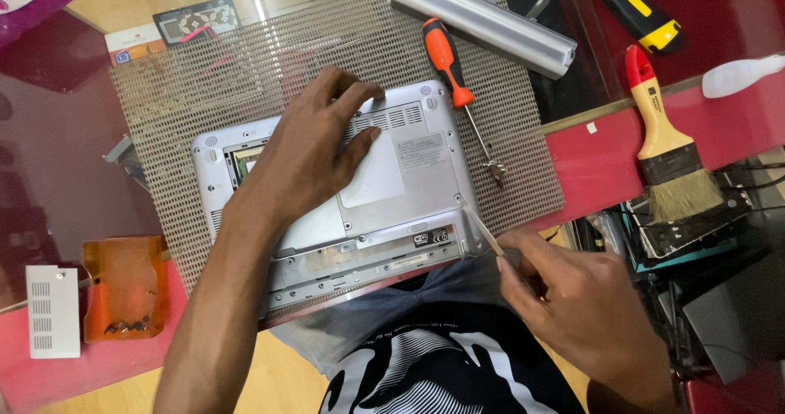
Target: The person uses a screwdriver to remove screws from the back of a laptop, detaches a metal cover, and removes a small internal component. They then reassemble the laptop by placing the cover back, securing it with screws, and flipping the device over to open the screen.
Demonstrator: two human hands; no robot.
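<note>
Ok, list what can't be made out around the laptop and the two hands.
Head view only:
- Open slot on the laptop: mostly covered by the left hand.
- Thin tool: its handle is hidden in the right hand.
- Small bits in the orange tray: too small to tell.
- Yellow-black tool: cut off by the top edge.

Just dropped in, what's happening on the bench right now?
A person has a silver laptop lying upside down on a mesh mat. The left hand presses flat on its underside. The right hand holds a thin tool with its tip at the laptop's near right corner. An orange-handled screwdriver, a silver battery and a paintbrush lie untouched nearby.
</note>
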